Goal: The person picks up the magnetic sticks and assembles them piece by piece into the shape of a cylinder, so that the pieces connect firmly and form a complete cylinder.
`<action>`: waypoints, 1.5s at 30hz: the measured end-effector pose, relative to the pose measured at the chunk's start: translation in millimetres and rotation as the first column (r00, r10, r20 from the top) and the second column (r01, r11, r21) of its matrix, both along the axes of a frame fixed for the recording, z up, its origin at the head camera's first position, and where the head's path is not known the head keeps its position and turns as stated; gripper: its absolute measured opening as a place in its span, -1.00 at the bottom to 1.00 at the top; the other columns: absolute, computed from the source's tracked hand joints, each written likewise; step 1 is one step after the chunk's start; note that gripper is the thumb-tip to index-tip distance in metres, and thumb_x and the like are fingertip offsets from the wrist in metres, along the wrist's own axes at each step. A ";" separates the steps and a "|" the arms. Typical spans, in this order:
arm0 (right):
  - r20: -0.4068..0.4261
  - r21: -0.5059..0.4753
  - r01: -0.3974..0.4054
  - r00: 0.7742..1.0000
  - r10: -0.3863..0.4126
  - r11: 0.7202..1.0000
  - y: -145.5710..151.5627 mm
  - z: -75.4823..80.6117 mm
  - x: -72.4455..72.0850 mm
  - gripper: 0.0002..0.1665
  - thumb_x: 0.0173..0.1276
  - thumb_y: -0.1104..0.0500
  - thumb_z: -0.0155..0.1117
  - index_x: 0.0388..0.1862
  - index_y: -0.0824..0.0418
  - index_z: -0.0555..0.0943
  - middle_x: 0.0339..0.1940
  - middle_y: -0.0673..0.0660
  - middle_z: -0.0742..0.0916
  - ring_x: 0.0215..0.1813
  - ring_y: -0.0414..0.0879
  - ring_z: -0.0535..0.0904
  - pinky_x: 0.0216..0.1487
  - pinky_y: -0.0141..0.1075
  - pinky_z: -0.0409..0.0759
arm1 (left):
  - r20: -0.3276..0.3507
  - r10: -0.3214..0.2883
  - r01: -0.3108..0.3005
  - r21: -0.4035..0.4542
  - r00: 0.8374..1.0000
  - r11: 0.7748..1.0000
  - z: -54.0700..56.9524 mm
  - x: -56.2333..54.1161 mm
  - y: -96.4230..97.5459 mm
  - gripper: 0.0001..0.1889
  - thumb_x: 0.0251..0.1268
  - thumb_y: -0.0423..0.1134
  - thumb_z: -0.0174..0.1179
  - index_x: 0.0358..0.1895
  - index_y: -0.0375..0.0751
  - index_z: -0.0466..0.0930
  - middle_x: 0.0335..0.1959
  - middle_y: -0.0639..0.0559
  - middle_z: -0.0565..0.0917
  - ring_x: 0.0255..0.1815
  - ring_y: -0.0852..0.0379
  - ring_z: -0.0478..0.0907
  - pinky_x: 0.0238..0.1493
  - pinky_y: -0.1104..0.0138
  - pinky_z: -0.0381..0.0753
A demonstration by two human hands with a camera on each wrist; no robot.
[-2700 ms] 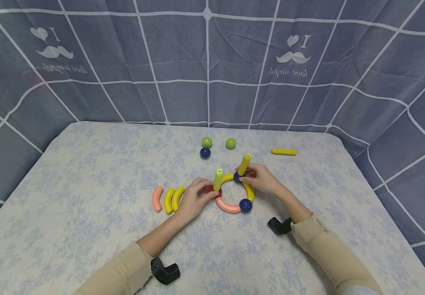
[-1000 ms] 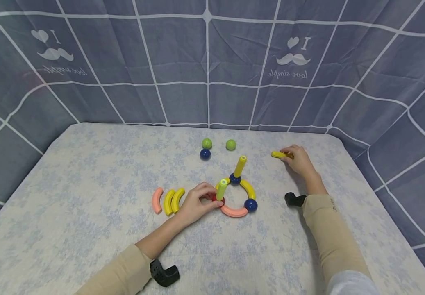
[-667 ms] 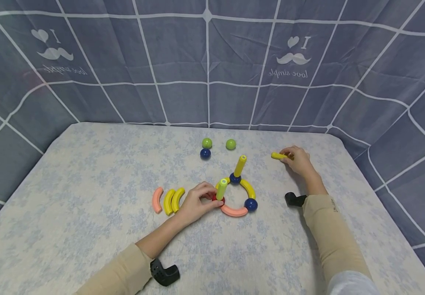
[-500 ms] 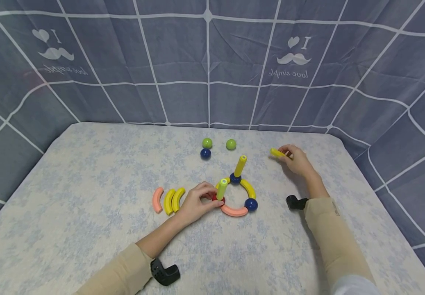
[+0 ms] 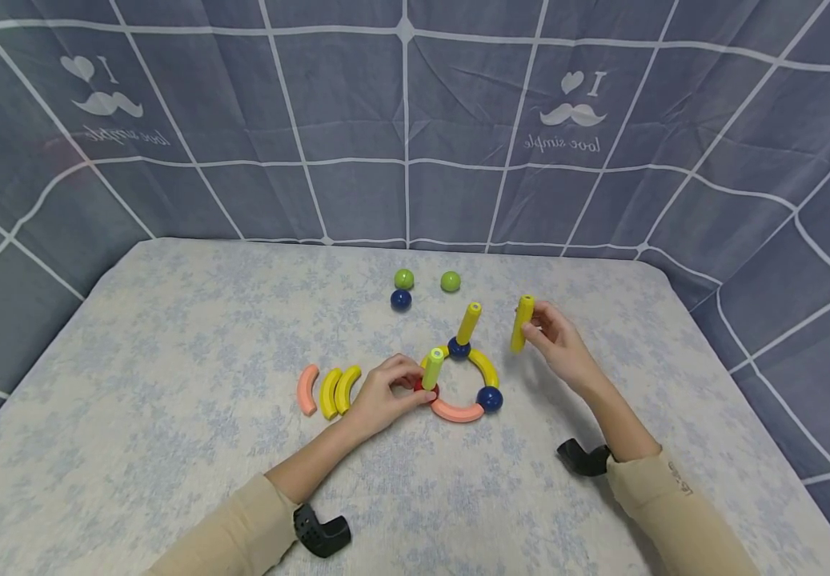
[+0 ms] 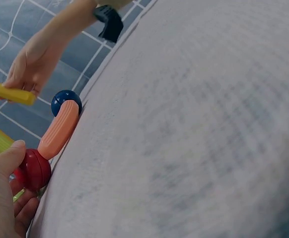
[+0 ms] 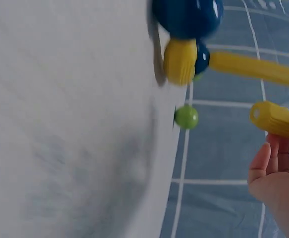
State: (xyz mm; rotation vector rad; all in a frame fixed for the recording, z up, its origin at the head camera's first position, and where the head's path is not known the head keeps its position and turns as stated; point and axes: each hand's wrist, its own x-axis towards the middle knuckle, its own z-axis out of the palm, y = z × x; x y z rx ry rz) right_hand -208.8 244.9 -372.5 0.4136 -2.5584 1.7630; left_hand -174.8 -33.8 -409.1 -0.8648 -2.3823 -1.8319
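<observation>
1. Above the table (image 5: 415, 504), head view: one yellow rod (image 5: 521, 325), nearly upright, to the right of the ring (image 5: 486, 368), pinched in the right hand (image 5: 560, 346). Left hand (image 5: 378, 394) gripping a red ball (image 6: 36, 171) on the ring's left side; one lime rod (image 5: 432, 370) standing on it.
2. Left wrist view: red ball between thumb and fingers, touching a pink curved bar (image 6: 61, 130). Glossy, presumably hard and somewhat slippery; best held across its widest part.
3. Right wrist view: yellow rod, ribbed, fingertips against its side. Judged light, stiff, not fragile; ribs should aid grip. Suggested hold: mid-length, ends uncovered.
</observation>
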 end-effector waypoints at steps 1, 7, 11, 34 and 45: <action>-0.018 -0.003 -0.030 0.999 0.030 1.000 -2.7 -0.5 5.7 -0.62 0.41 0.33 -0.05 0.13 0.53 0.26 -0.11 0.19 0.48 -0.13 -0.28 0.43 -0.09 -0.49 0.48 | -0.002 0.002 -0.002 -0.003 1.000 1.000 -0.4 -0.1 -0.1 -0.80 -0.03 -0.48 0.32 -0.28 -0.47 0.60 -0.31 -0.23 0.54 -0.29 -0.18 0.53 -0.21 0.06 0.57; -0.113 0.062 -0.190 0.974 0.196 0.980 -10.7 -8.4 30.5 -0.72 0.36 0.42 -0.02 0.01 0.53 0.30 -0.11 0.43 0.51 -0.09 -0.32 0.47 -0.09 -0.53 0.47 | -0.024 0.003 -0.003 -0.004 1.000 1.000 -4.4 -2.4 -0.6 -0.80 -0.02 -0.47 0.32 -0.28 -0.46 0.60 -0.31 -0.21 0.55 -0.30 -0.14 0.53 -0.23 0.11 0.59; -0.132 0.069 -0.230 0.962 0.238 0.971 -11.3 -13.1 38.1 -0.74 0.34 0.45 0.00 -0.01 0.50 0.31 -0.13 0.41 0.51 -0.08 -0.30 0.47 -0.09 -0.51 0.48 | 0.001 0.006 -0.006 -0.006 1.000 1.000 -0.3 -0.5 -0.7 -0.80 -0.03 -0.47 0.32 -0.28 -0.46 0.60 -0.30 -0.23 0.55 -0.29 -0.17 0.53 -0.21 0.05 0.57; -0.093 0.324 -0.307 0.931 0.353 0.895 -12.9 -28.2 40.1 -0.71 0.14 0.36 0.30 -0.14 0.23 0.52 -0.15 0.11 0.63 -0.15 -0.17 0.53 -0.19 -0.28 0.58 | -0.051 0.042 -0.041 0.015 0.998 0.999 -36.3 -15.9 1.2 -0.78 -0.01 -0.39 0.33 -0.23 -0.35 0.63 -0.27 -0.11 0.57 -0.28 -0.01 0.55 -0.23 0.26 0.61; 0.019 0.320 -0.371 0.922 0.386 0.872 -23.1 -23.7 43.7 -0.71 0.17 0.24 0.32 -0.12 0.22 0.54 -0.17 0.06 0.63 -0.17 -0.21 0.53 -0.18 -0.31 0.57 | -0.092 0.106 -0.106 0.007 0.990 0.994 -35.2 -16.7 3.1 -0.79 0.09 -0.40 0.26 -0.17 -0.34 0.62 -0.19 -0.09 0.60 -0.17 0.06 0.57 -0.15 0.35 0.59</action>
